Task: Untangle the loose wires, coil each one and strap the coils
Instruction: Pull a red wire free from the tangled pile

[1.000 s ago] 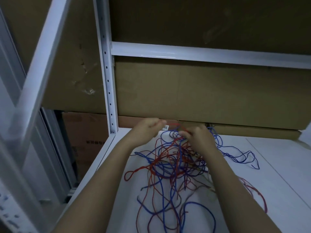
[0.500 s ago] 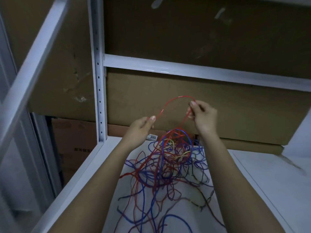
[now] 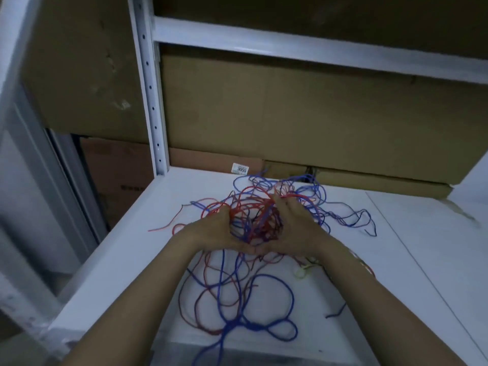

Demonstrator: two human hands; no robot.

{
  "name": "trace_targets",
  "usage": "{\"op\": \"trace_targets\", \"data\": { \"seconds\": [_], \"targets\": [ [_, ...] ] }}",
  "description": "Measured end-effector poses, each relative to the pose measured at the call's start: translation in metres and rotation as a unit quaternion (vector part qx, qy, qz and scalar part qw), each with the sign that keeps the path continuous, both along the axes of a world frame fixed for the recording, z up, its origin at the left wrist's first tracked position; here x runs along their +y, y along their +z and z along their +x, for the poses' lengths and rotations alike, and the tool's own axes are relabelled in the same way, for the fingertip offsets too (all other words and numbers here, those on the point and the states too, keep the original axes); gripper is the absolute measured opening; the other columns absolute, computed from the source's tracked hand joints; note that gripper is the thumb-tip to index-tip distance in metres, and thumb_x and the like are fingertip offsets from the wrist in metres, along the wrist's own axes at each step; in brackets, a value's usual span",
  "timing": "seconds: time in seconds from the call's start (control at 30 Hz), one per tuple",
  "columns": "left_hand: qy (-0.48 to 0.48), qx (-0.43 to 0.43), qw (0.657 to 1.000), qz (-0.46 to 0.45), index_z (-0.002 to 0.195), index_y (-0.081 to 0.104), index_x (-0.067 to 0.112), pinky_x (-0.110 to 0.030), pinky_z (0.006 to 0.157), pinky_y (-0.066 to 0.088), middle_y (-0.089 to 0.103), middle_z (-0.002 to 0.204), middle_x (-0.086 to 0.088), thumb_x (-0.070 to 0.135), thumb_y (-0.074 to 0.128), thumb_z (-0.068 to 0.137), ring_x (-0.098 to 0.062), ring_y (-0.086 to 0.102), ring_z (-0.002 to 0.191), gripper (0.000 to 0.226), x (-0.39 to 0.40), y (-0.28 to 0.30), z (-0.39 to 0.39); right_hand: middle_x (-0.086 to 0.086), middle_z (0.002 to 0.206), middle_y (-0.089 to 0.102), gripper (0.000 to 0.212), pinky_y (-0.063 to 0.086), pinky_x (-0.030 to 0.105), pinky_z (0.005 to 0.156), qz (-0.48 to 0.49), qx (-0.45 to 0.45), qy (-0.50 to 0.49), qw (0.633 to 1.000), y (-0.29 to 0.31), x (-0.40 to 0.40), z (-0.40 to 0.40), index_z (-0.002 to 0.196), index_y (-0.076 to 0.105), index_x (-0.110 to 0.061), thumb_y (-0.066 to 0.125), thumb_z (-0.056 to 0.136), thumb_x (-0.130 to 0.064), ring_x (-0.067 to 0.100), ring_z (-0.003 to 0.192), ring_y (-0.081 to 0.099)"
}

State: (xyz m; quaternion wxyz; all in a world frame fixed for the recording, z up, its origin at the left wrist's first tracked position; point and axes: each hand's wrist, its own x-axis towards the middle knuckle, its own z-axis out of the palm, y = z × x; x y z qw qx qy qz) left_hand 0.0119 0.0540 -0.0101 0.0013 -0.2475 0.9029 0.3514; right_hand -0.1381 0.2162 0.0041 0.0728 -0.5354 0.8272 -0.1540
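A tangle of red and blue wires lies on the white shelf. My left hand and my right hand cup the middle clump from both sides, fingers curled round it, heels nearly touching. Loose blue loops trail toward the front edge, and one blue strand hangs over it. More blue wire spreads to the right, and a red end runs out left. A small pale yellow-green piece lies by my right wrist.
Cardboard boxes close the back of the shelf, one with a white label. A white perforated upright stands at the back left, with a crossbar above. A seam divides the shelf on the right.
Both hands have come down from holding a raised red loop and now gather the central clump of wires between them. The camera has tilted downward.
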Motion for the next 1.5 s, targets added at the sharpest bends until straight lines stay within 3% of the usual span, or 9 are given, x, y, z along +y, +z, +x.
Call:
{"op": "trace_targets", "data": {
  "seconds": [0.13, 0.3, 0.57, 0.67, 0.83, 1.03, 1.1, 1.3, 1.5],
  "targets": [
    [0.013, -0.067, 0.995, -0.075, 0.129, 0.032, 0.019, -0.029, 0.084, 0.045, 0.052, 0.132, 0.001, 0.063, 0.086, 0.046, -0.019, 0.052, 0.116, 0.108, 0.007, -0.020, 0.010, 0.008, 0.147, 0.023, 0.136, 0.019, 0.045, 0.111, 0.119, 0.186, 0.011, 0.975, -0.031, 0.004, 0.009, 0.151, 0.000, -0.013, 0.065, 0.054, -0.082, 0.029, 0.136, 0.022],
    [-0.011, -0.009, 0.976, -0.216, 0.128, 0.038, 0.014, -0.028, 0.073, 0.042, 0.058, 0.126, -0.008, 0.048, 0.083, 0.063, -0.027, 0.058, 0.107, 0.086, 0.003, -0.029, 0.000, 0.010, 0.141, 0.036, 0.082, 0.035, 0.039, 0.101, 0.056, 0.297, 0.005, 0.953, -0.041, -0.015, -0.012, 0.147, 0.017, -0.011, 0.059, 0.087, -0.047, 0.029, 0.127, 0.036],
    [0.022, 0.033, 0.979, -0.199, 0.118, 0.044, 0.015, -0.029, 0.065, 0.043, 0.062, 0.111, -0.004, 0.044, 0.082, 0.068, -0.019, 0.055, 0.087, 0.070, -0.015, -0.017, -0.026, 0.011, 0.135, 0.039, 0.077, 0.041, 0.037, 0.095, 0.014, 0.090, 0.024, 0.996, -0.015, -0.033, -0.037, 0.148, 0.025, -0.012, 0.069, 0.086, -0.029, 0.026, 0.119, 0.041],
    [0.040, 0.104, 0.989, -0.101, 0.103, 0.045, 0.026, -0.019, 0.056, 0.036, 0.053, 0.089, 0.019, 0.050, 0.081, 0.066, 0.002, 0.048, 0.074, 0.057, -0.023, -0.002, -0.021, 0.002, 0.086, 0.058, 0.017, 0.044, 0.034, 0.069, -0.074, -0.061, 0.051, 0.994, 0.012, -0.025, -0.043, 0.104, 0.063, -0.009, 0.059, 0.094, -0.022, 0.008, 0.076, 0.054],
    [0.049, 0.221, 0.971, -0.076, 0.077, 0.047, 0.023, -0.020, 0.051, 0.029, 0.049, 0.066, 0.010, 0.047, 0.063, 0.087, 0.001, 0.045, 0.057, 0.031, -0.021, 0.027, -0.031, 0.009, 0.068, 0.057, 0.026, 0.043, 0.038, 0.066, -0.202, -0.101, -0.039, 0.973, 0.043, -0.021, -0.062, 0.075, 0.062, -0.001, 0.048, 0.097, -0.005, 0.021, 0.062, 0.051],
    [0.026, 0.287, 0.955, -0.069, 0.091, 0.057, 0.005, -0.026, 0.063, 0.036, 0.054, 0.074, -0.001, 0.036, 0.041, 0.101, -0.008, 0.049, 0.068, 0.037, -0.010, 0.070, -0.060, 0.001, 0.076, 0.055, 0.020, 0.053, 0.017, 0.062, -0.559, -0.391, -0.112, 0.723, 0.105, -0.046, -0.077, 0.093, 0.061, -0.007, 0.042, 0.099, -0.002, -0.001, 0.051, 0.052],
    [0.028, 0.308, 0.948, -0.080, 0.088, 0.055, 0.007, -0.019, 0.058, 0.035, 0.050, 0.069, 0.003, 0.035, 0.038, 0.102, 0.000, 0.048, 0.063, 0.036, -0.006, 0.081, -0.067, -0.002, 0.077, 0.059, 0.021, 0.051, 0.015, 0.061, -0.579, -0.428, -0.100, 0.686, 0.114, -0.046, -0.085, 0.092, 0.060, -0.015, 0.043, 0.100, -0.007, 0.000, 0.054, 0.055],
    [0.082, 0.406, 0.909, -0.040, 0.069, 0.043, 0.016, -0.020, 0.053, 0.029, 0.038, 0.058, 0.007, 0.029, 0.033, 0.104, 0.000, 0.038, 0.050, 0.039, -0.009, 0.100, -0.076, 0.002, 0.073, 0.058, 0.014, 0.040, 0.015, 0.066, -0.340, -0.149, -0.056, 0.927, 0.063, -0.040, -0.090, 0.086, 0.062, -0.009, 0.053, 0.097, -0.012, 0.020, 0.074, 0.051],
    [0.119, 0.436, 0.890, 0.059, 0.068, 0.039, 0.017, -0.030, 0.053, 0.026, 0.033, 0.055, 0.008, 0.033, 0.032, 0.104, -0.008, 0.030, 0.047, 0.039, -0.018, 0.105, -0.086, 0.005, 0.085, 0.054, 0.014, 0.038, 0.019, 0.070, -0.249, -0.104, -0.029, 0.963, 0.035, -0.011, -0.093, 0.079, 0.064, -0.022, 0.065, 0.089, -0.013, 0.007, 0.076, 0.051]
  ]
}}
